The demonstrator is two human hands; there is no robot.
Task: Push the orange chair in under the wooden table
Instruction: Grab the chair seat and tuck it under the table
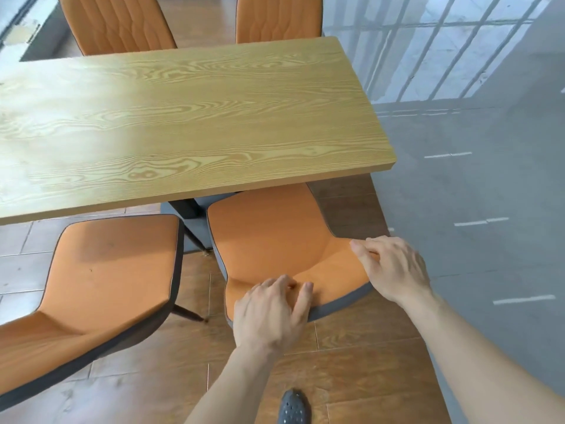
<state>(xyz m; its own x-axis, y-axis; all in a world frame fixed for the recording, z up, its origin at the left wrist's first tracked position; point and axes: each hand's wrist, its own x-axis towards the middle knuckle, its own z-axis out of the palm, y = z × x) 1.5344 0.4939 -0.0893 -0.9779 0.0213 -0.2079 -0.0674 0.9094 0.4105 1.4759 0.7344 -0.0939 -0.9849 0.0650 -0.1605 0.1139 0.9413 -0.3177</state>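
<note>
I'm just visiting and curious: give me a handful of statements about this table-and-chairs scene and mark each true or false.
1. Both hands rest on the backrest of the same orange chair. True: the left hand and the right hand are on its top edge.
2. That chair's seat is wholly hidden under the wooden table. False: most of the seat shows in front of the table's edge.
3. A cup stands on the table. False: nothing stands on the part of the top that is in view.
4. Another orange chair stands to the left of the held one. True.
5. Two more chair backs show at the table's far side. True.
</note>
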